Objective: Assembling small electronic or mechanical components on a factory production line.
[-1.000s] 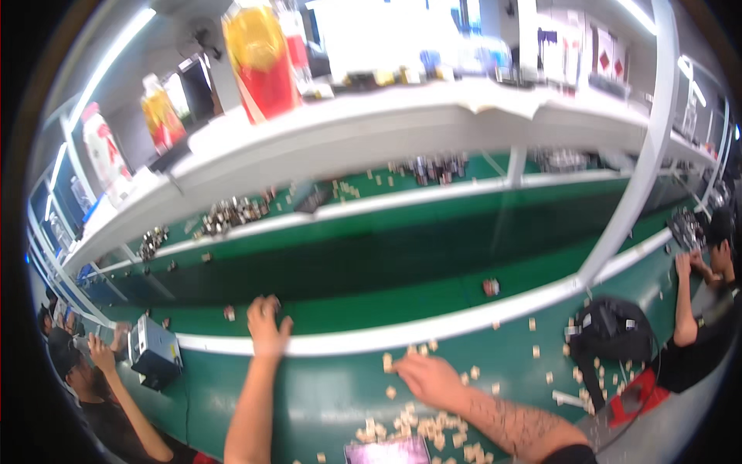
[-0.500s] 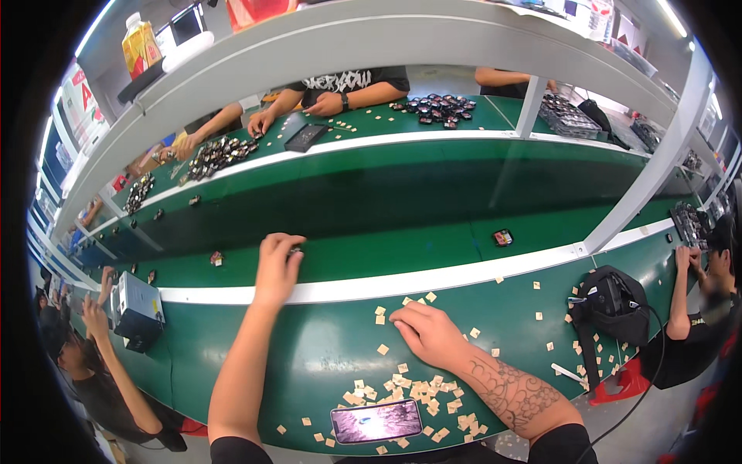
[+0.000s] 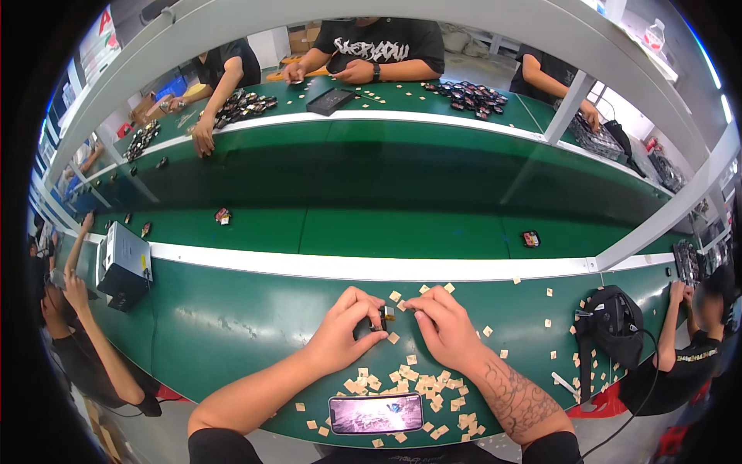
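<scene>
A small dark part [image 3: 386, 314] is sitting below frame centre, pinched in the curled left hand [image 3: 345, 329]; a loose pinch would be risking a drop. The right hand [image 3: 446, 326] is facing it half-curled, hold unclear; a low-sweeping wrist would be scattering beige squares [image 3: 411, 359].

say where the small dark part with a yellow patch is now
In the head view, the small dark part is below centre, in the person's bare left hand, just left of the bare right hand.
</scene>
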A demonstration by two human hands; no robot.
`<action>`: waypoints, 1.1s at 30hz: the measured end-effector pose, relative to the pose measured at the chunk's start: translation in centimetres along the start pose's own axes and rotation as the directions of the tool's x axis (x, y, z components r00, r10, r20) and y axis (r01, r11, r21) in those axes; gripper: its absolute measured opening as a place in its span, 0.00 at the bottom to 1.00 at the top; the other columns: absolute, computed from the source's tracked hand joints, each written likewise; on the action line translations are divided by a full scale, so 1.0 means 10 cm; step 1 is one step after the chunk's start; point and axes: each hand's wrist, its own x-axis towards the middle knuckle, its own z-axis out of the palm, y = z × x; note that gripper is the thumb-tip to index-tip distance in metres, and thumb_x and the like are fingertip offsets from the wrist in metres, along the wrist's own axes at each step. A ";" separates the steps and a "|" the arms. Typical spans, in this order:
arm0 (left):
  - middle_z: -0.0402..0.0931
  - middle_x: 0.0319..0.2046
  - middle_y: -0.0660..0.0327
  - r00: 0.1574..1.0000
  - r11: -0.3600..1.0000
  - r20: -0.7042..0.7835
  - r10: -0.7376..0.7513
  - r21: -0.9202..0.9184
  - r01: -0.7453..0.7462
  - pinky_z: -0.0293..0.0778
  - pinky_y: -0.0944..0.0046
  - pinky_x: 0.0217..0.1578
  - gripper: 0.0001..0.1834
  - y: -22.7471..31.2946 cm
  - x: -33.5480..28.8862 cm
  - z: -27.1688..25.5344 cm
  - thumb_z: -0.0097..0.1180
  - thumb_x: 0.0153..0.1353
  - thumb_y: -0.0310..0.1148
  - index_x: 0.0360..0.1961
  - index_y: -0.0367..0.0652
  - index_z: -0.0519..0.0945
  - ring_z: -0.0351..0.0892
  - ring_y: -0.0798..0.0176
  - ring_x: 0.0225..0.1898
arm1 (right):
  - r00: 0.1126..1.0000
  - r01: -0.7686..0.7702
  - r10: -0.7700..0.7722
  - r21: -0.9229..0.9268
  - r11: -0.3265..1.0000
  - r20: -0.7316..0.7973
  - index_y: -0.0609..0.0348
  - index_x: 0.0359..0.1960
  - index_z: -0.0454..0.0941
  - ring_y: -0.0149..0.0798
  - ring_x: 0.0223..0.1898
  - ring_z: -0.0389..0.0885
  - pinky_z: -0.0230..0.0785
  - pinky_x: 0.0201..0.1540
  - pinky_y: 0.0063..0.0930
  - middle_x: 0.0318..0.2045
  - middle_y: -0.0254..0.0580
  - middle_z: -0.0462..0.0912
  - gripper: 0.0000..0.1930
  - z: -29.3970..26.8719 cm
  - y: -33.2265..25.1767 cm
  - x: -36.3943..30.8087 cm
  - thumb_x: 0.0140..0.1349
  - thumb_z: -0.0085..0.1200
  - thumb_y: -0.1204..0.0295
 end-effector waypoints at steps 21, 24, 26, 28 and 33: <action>0.77 0.48 0.55 0.982 0.889 0.105 0.158 0.418 -0.188 0.80 0.51 0.50 0.27 0.14 -0.18 -0.07 0.75 0.56 0.27 0.57 0.42 0.80 0.78 0.48 0.50 | 0.938 0.146 0.057 -0.540 0.829 0.341 0.57 0.44 0.85 0.45 0.38 0.86 0.82 0.39 0.39 0.37 0.38 0.82 0.08 0.09 -0.57 -0.08 0.65 0.64 0.77; 0.77 0.47 0.54 0.983 0.904 0.088 0.158 0.387 -0.180 0.80 0.51 0.49 0.27 0.12 -0.18 -0.07 0.76 0.55 0.26 0.56 0.41 0.79 0.79 0.46 0.50 | 0.951 0.094 0.069 -0.494 0.865 0.302 0.57 0.44 0.85 0.46 0.37 0.86 0.82 0.38 0.38 0.36 0.39 0.82 0.07 0.12 -0.48 -0.10 0.65 0.63 0.78; 0.77 0.47 0.54 0.990 0.917 0.074 0.117 0.374 -0.136 0.80 0.51 0.49 0.26 0.14 -0.20 -0.07 0.76 0.56 0.26 0.55 0.40 0.79 0.79 0.46 0.50 | 0.961 0.054 0.068 -0.424 0.904 0.268 0.58 0.45 0.85 0.47 0.36 0.86 0.82 0.37 0.38 0.36 0.40 0.82 0.08 0.14 -0.38 -0.12 0.66 0.63 0.79; 0.77 0.47 0.53 0.996 0.927 0.059 0.072 0.364 -0.088 0.80 0.51 0.50 0.26 0.15 -0.20 -0.08 0.76 0.56 0.27 0.55 0.40 0.79 0.79 0.45 0.50 | 0.972 -0.106 0.137 -0.166 0.980 0.190 0.61 0.46 0.85 0.46 0.33 0.85 0.80 0.35 0.34 0.37 0.42 0.82 0.08 0.15 -0.30 -0.14 0.66 0.65 0.80; 0.79 0.47 0.54 0.997 0.939 0.051 0.050 0.338 -0.065 0.80 0.50 0.50 0.26 0.13 -0.18 -0.08 0.77 0.57 0.29 0.55 0.40 0.79 0.80 0.44 0.50 | 0.962 -0.234 0.241 -0.064 0.970 0.132 0.60 0.49 0.85 0.43 0.34 0.87 0.80 0.36 0.34 0.40 0.43 0.84 0.11 0.01 -0.29 -0.02 0.67 0.68 0.76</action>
